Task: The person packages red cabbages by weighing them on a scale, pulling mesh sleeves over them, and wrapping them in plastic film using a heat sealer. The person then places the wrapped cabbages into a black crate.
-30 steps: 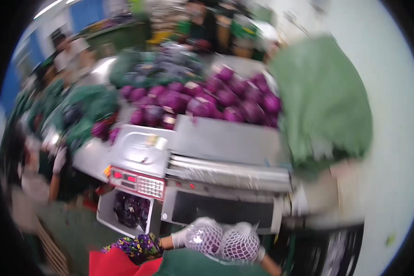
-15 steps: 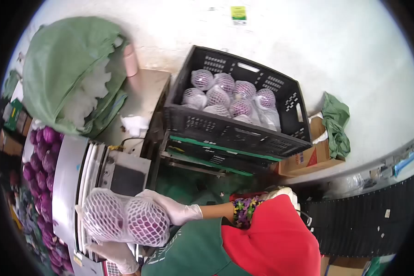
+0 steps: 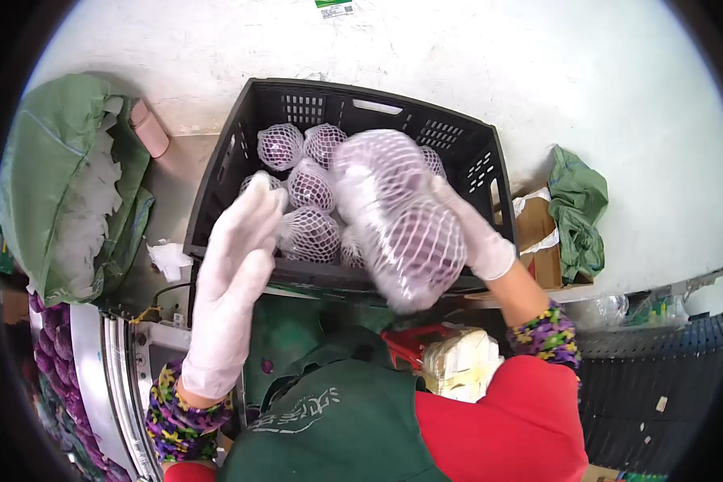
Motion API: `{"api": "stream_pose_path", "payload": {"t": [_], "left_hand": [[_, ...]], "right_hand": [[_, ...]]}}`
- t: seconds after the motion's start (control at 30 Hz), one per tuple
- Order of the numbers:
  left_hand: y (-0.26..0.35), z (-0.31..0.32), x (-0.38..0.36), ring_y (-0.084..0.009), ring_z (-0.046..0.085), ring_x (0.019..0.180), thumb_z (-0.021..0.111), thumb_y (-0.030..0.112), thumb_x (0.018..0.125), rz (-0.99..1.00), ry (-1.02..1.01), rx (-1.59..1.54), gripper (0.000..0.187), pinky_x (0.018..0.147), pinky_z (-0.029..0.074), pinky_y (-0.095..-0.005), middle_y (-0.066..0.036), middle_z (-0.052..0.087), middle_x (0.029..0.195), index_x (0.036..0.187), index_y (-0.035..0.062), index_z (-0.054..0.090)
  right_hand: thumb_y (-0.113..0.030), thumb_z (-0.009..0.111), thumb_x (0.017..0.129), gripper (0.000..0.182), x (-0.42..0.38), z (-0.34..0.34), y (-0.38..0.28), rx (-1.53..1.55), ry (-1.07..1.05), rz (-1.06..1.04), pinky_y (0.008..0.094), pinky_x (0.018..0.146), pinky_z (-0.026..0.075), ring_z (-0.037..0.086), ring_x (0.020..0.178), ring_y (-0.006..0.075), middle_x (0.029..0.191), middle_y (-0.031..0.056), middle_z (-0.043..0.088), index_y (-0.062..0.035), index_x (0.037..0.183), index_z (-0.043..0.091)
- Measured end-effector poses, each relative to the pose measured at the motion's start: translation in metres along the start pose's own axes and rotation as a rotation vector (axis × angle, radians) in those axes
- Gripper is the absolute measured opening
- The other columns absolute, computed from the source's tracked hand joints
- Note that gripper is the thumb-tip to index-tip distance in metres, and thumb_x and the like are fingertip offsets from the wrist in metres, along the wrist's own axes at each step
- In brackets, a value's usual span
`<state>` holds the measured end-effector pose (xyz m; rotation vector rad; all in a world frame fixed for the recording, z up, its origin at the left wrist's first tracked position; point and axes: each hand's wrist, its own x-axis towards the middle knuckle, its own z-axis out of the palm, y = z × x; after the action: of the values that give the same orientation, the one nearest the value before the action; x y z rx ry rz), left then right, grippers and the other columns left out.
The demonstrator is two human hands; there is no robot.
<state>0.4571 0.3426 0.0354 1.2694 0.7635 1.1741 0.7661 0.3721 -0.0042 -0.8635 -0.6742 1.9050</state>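
Observation:
A wrapped pack of two purple vegetables (image 3: 402,217) in white foam netting hangs tilted over the front right of a black crate (image 3: 217,201). My right hand (image 3: 478,237), in a white glove, grips its right side. My left hand (image 3: 234,273), also gloved, is raised at the crate's front left corner, holding nothing, its fingers stretched out and thumb apart. Inside the crate lie several netted purple vegetables (image 3: 311,186), partly hidden by the pack.
A green sack (image 3: 48,185) and a pink bottle (image 3: 149,130) stand on the left counter. Unwrapped purple vegetables (image 3: 56,345) lie at the far left. Right of the crate is a cardboard box (image 3: 538,229) with green cloth (image 3: 577,209). A black slatted surface (image 3: 651,402) is at lower right.
The pack has moved from the lower left, over the machine, up and right to the crate. My left hand has let go of it; my right hand still grips it. The view has shifted.

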Motion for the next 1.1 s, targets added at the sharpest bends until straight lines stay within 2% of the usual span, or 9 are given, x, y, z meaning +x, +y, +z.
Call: {"api": "stream_pose_path", "payload": {"t": [0.07, 0.2, 0.4, 0.47, 0.57, 0.73, 0.87, 0.93, 1.1], "left_hand": [[-0.004, -0.017, -0.01, -0.0248, 0.046, 0.131, 0.053, 0.022, 0.098, -0.163, 0.054, -0.1, 0.056, 0.114, 0.029, -0.0394, -0.013, 0.043, 0.145, 0.146, 0.001, 0.033], [-0.028, -0.044, -0.038, -0.0214, 0.06, 0.111, 0.055, 0.029, 0.098, -0.141, 0.125, -0.056, 0.049, 0.099, 0.047, -0.0365, -0.014, 0.059, 0.124, 0.135, -0.0026, 0.047], [-0.049, -0.074, -0.081, -0.0188, 0.064, 0.097, 0.054, 0.027, 0.099, -0.229, 0.364, -0.025, 0.04, 0.092, 0.05, -0.0343, -0.011, 0.067, 0.104, 0.127, -0.0019, 0.055], [-0.044, -0.072, -0.096, -0.0156, 0.064, 0.092, 0.051, 0.02, 0.1, -0.299, 0.478, 0.077, 0.031, 0.089, 0.05, -0.0302, -0.008, 0.068, 0.096, 0.123, 0.0001, 0.057], [-0.027, -0.082, -0.137, -0.0182, 0.064, 0.1, 0.05, 0.018, 0.1, -0.371, 0.518, 0.03, 0.033, 0.096, 0.048, -0.0324, -0.012, 0.068, 0.105, 0.126, -0.002, 0.055], [-0.03, -0.113, -0.235, -0.015, 0.057, 0.109, 0.053, 0.027, 0.1, -0.261, 0.557, -0.075, 0.04, 0.099, 0.042, -0.0323, -0.007, 0.064, 0.115, 0.137, 0.0096, 0.051], [-0.012, -0.135, -0.317, -0.0162, 0.056, 0.112, 0.054, 0.029, 0.1, -0.174, 0.647, -0.082, 0.043, 0.099, 0.042, -0.0322, -0.009, 0.064, 0.117, 0.138, 0.0102, 0.049], [0.002, -0.149, -0.358, -0.0162, 0.057, 0.111, 0.054, 0.028, 0.1, -0.161, 0.718, -0.096, 0.043, 0.1, 0.042, -0.0328, -0.009, 0.064, 0.117, 0.138, 0.0089, 0.048], [0.02, -0.18, -0.447, -0.0174, 0.059, 0.111, 0.055, 0.021, 0.099, -0.178, 1.042, -0.071, 0.041, 0.1, 0.042, -0.0325, -0.01, 0.064, 0.117, 0.136, 0.0042, 0.05]], "right_hand": [[-0.03, 0.054, 0.099, 0.059, 0.005, -0.046, -0.011, -0.206, 0.11, -0.117, 0.0353, 0.104, 0.044, 0.051, 0.124, 0.0208, 0.138, 0.0102, 0.048, -0.006, 0.147, 0.03], [-0.031, 0.055, 0.099, 0.062, 0.021, -0.159, 0.021, -0.233, 0.266, 0.042, 0.0365, 0.102, 0.045, 0.052, 0.122, 0.0216, 0.139, 0.0098, 0.047, -0.008, 0.148, 0.026], [-0.046, 0.057, 0.094, 0.081, 0.035, -0.186, 0.068, -0.538, 0.546, 0.356, 0.0379, 0.105, 0.04, 0.048, 0.127, 0.0289, 0.145, 0.0159, 0.042, -0.0083, 0.153, 0.014], [-0.05, 0.05, 0.095, 0.071, 0.041, -0.243, 0.057, -1.381, 0.272, 0.26, 0.0392, 0.1, 0.044, 0.053, 0.121, 0.03, 0.131, 0.0216, 0.055, -0.0023, 0.145, 0.035], [-0.046, 0.052, 0.091, 0.048, 0.054, -0.136, 0.008, -2.232, 0.191, 0.215, 0.0503, 0.084, 0.049, 0.064, 0.093, 0.0405, 0.093, 0.0257, 0.067, -0.0015, 0.093, 0.071], [-0.011, 0.062, 0.086, 0.032, 0.132, 0.085, 0.032, -1.958, -0.185, -0.761, 0.0419, 0.07, 0.05, 0.066, 0.078, 0.0313, 0.085, 0.0137, 0.067, -0.0076, 0.118, 0.062], [-0.009, 0.065, 0.083, 0.032, 0.153, 0.258, 0.111, -1.818, -0.629, -1.02, 0.0383, 0.072, 0.05, 0.063, 0.078, 0.0281, 0.085, 0.0099, 0.065, -0.0098, 0.115, 0.064], [-0.014, 0.064, 0.086, 0.027, 0.185, 0.308, 0.154, -1.754, -0.718, -0.85, 0.0389, 0.078, 0.051, 0.065, 0.088, 0.0299, 0.096, 0.0122, 0.068, -0.009, 0.112, 0.065], [-0.019, 0.062, 0.087, 0.028, 0.329, 0.354, 0.239, -1.796, -0.772, -0.83, 0.0398, 0.082, 0.051, 0.065, 0.091, 0.0326, 0.098, 0.0171, 0.068, -0.0062, 0.111, 0.065]]}}
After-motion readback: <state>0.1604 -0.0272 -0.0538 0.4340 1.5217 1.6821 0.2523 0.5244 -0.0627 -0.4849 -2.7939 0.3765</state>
